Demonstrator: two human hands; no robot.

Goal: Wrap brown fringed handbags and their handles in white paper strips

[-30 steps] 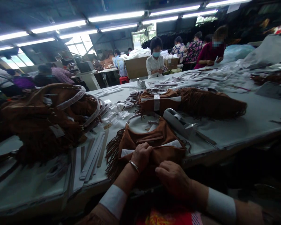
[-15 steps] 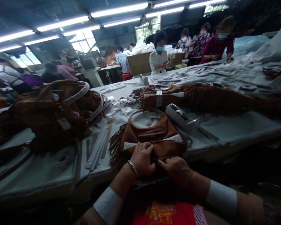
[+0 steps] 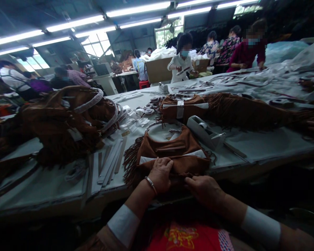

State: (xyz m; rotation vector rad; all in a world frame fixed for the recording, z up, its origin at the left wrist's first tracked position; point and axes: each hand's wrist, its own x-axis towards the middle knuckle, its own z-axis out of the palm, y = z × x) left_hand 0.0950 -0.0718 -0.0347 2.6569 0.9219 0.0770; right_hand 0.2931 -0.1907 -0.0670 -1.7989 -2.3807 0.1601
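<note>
Head view: brown fringed handbag at table's near edge, long axis roughly left-right, handle pointing away from wearer, left hand laid on its front, grip can't tell, right hand pinched on its near-side edge.

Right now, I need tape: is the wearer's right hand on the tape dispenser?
No, the right hand is at the brown bag, apart from the tape dispenser.

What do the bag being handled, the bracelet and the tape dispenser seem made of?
Bag: probably suede or imitation; matte brown, soft folds. Bracelet: likely polished metal, given its silvery glint. Tape dispenser: apparently hard plastic; smooth grey, rigid edges, though dimness leaves that open.
</note>
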